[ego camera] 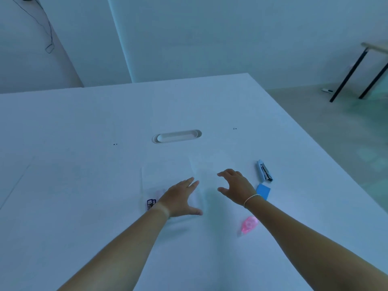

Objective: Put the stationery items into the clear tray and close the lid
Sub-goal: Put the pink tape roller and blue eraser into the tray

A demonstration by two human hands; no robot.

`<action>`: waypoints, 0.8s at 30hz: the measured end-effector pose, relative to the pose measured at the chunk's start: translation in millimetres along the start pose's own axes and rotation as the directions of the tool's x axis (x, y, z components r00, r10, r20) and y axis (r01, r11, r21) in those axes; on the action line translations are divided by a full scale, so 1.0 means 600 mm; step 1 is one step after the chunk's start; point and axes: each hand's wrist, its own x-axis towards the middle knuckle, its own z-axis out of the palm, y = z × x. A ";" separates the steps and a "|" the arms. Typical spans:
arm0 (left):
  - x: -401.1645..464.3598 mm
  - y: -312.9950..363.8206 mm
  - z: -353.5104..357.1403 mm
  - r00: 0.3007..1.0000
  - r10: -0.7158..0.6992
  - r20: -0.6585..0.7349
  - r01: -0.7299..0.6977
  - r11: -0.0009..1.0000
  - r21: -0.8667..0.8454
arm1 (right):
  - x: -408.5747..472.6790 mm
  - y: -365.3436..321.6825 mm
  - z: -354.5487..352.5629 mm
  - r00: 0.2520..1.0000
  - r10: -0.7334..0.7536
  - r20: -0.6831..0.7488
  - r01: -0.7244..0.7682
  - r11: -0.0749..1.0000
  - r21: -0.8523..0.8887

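A clear tray [165, 175] lies on the white table, hard to see against it, with a small black-labelled item [151, 204] at its near left corner. My left hand [180, 199] rests flat on the tray's near right part, fingers spread. My right hand [237, 185] hovers just right of the tray, fingers curled apart and holding nothing. A light blue stapler [264, 171] lies to the right of that hand. A blue pad [263, 191] sits beside my right wrist. A pink correction tape [248, 224] lies under my right forearm's left side.
The white table [84, 143] has an oval cable grommet [177, 136] behind the tray. Its right edge runs diagonally past the stapler. Beyond it, black legs of another table [348, 76] stand on the floor.
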 end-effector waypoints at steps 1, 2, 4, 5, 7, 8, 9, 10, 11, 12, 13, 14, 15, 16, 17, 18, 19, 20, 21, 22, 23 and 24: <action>0.007 0.009 0.003 1.000 0.007 0.006 -0.007 1.000 0.003 | -0.006 0.013 -0.005 1.000 0.021 -0.007 -0.021 1.000 0.001; 0.014 0.020 0.007 1.000 0.010 0.010 -0.010 1.000 0.010 | -0.014 0.027 -0.010 0.999 0.046 -0.012 -0.046 0.999 0.004; 0.026 0.039 0.015 1.000 0.022 0.015 -0.022 1.000 0.015 | -0.028 0.053 -0.018 0.996 0.088 -0.022 -0.088 0.996 0.013; 0.033 0.047 0.019 0.999 0.043 0.022 -0.044 0.999 0.013 | -0.034 0.065 -0.021 0.994 0.106 -0.028 -0.106 0.994 0.016; 0.046 0.065 0.028 0.995 0.086 0.045 -0.086 0.996 0.008 | -0.047 0.088 -0.026 0.989 0.142 -0.037 -0.141 0.990 0.023; 0.050 0.073 0.033 0.994 0.097 0.054 -0.098 0.995 0.008 | -0.053 0.098 -0.027 0.987 0.158 -0.039 -0.157 0.987 0.029; 0.055 0.081 0.037 0.993 0.106 0.060 -0.107 0.994 0.007 | -0.058 0.108 -0.029 0.984 0.176 -0.040 -0.175 0.984 0.036; 0.059 0.087 0.040 0.991 0.113 0.065 -0.113 0.994 0.006 | -0.062 0.117 -0.030 0.980 0.193 -0.040 -0.192 0.981 0.043; 0.063 0.094 0.043 0.990 0.122 0.067 -0.122 0.992 0.007 | -0.066 0.124 -0.031 0.977 0.208 -0.043 -0.206 0.977 0.050; 0.066 0.100 0.045 0.989 0.131 0.070 -0.132 0.991 0.009 | -0.070 0.131 -0.031 0.974 0.220 -0.045 -0.218 0.974 0.057; 0.071 0.106 0.046 0.988 0.137 0.076 -0.138 0.990 0.010 | -0.073 0.139 -0.031 0.972 0.232 -0.048 -0.228 0.971 0.064; 0.074 0.111 0.047 0.987 0.141 0.078 -0.142 0.990 0.008 | -0.075 0.145 -0.030 0.970 0.240 -0.047 -0.237 0.969 0.070; 0.077 0.115 0.048 0.986 0.145 0.078 -0.145 0.989 0.005 | -0.078 0.150 -0.029 0.969 0.245 -0.043 -0.241 0.968 0.071; 0.080 0.119 0.050 0.986 0.150 0.079 -0.150 0.989 0.003 | -0.080 0.155 -0.028 0.967 0.252 -0.036 -0.249 0.966 0.072; 0.081 0.124 0.052 0.984 0.156 0.081 -0.157 0.988 0.002 | -0.083 0.160 -0.027 0.966 0.258 -0.029 -0.256 0.964 0.071; 0.083 0.129 0.055 0.983 0.163 0.084 -0.163 0.987 0.001 | -0.085 0.167 -0.026 0.963 0.267 -0.019 -0.265 0.962 0.070; 0.083 0.134 0.058 0.982 0.169 0.084 -0.169 0.986 -0.002 | -0.087 0.172 -0.025 0.962 0.272 -0.013 -0.271 0.960 0.066; 0.084 0.139 0.062 0.981 0.175 0.084 -0.175 0.984 -0.006 | -0.089 0.177 -0.023 0.961 0.277 -0.007 -0.276 0.959 0.062; 0.085 0.145 0.066 0.980 0.183 0.081 -0.183 0.983 -0.010 | -0.091 0.181 -0.021 0.960 0.280 0.001 -0.279 0.958 0.058; 0.086 0.151 0.069 0.978 0.194 0.077 -0.194 0.981 -0.010 | -0.091 0.184 -0.019 0.960 0.281 0.010 -0.281 0.958 0.056; 0.088 0.156 0.073 0.976 0.204 0.077 -0.204 0.979 -0.009 | -0.091 0.186 -0.018 0.960 0.281 0.016 -0.281 0.958 0.056; 0.089 0.163 0.076 0.974 0.212 0.082 -0.211 0.977 -0.010 | -0.091 0.188 -0.016 0.960 0.279 0.023 -0.280 0.958 0.056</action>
